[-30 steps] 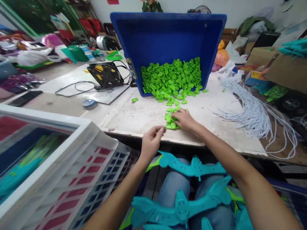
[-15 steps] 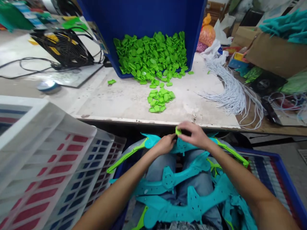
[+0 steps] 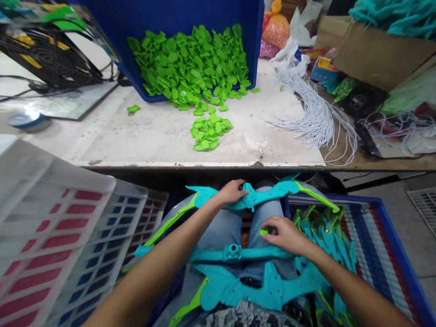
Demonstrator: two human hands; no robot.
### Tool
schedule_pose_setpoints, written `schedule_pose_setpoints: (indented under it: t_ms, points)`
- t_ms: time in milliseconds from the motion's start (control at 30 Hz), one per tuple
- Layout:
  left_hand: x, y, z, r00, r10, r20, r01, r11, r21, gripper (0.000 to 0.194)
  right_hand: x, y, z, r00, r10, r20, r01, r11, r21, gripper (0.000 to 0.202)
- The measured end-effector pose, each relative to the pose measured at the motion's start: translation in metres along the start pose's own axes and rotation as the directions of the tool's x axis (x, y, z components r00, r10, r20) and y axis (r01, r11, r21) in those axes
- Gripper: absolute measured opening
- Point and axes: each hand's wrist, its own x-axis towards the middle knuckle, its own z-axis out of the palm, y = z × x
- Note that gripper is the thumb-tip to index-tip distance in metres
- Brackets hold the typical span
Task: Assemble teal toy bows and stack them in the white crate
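A teal bow-shaped part [image 3: 269, 196] with green tips lies across the knees near the table edge. My left hand [image 3: 233, 191] is closed on it, just left of its centre. Closer to my body, my right hand [image 3: 281, 234] pinches a small green piece [image 3: 264, 232] above a second teal bow [image 3: 211, 255], which has a round hole at its middle. Nearest my body rests a third teal bow [image 3: 248, 290] with a green limb at its left end. Small green pieces [image 3: 209, 131] form a little heap on the table.
On the table [image 3: 146, 141] stands a blue bin [image 3: 254, 45] of green pieces, with white cords [image 3: 315, 118] to its right. White crates [image 3: 51, 195] are at the left. A blue-rimmed crate [image 3: 391, 236] at the right holds more teal and green parts.
My right hand has moved down toward my body with the green piece, away from my left hand. The second bow now shows its holed side. The view has shifted, uncovering the parts in the right crate.
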Motion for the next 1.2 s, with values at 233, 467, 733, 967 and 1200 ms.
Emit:
schedule_pose_setpoints:
  t_ms: [233,467,733,967,1200]
  points:
    - [0.001,-0.009,0.004,1.0,0.014,-0.01,-0.016,0.976,-0.217,0.025,0.057,0.009,0.003,0.804,-0.424,-0.416,0.363,0.905,-0.221,0.019]
    - [0.0,-0.011,0.0,0.995,-0.031,0.091,0.067,0.904,-0.423,0.03,0.094,0.011,-0.007,0.802,-0.548,-0.239,0.429,0.805,-0.409,0.016]
    - [-0.001,-0.008,-0.004,0.984,-0.021,0.178,0.1,0.888,-0.45,0.042,0.095,0.007,-0.015,0.895,-0.402,-0.193,0.331,0.89,-0.314,0.022]
    - [0.001,-0.002,0.0,0.984,-0.144,0.109,0.178,0.869,-0.462,0.034,0.103,0.006,-0.015,0.961,-0.155,-0.23,0.137,0.986,-0.094,0.057]
    - [-0.001,0.007,0.001,0.966,-0.24,0.096,0.255,0.823,-0.507,0.027,0.116,0.015,-0.019,1.0,0.012,-0.008,-0.012,0.999,0.051,0.064]
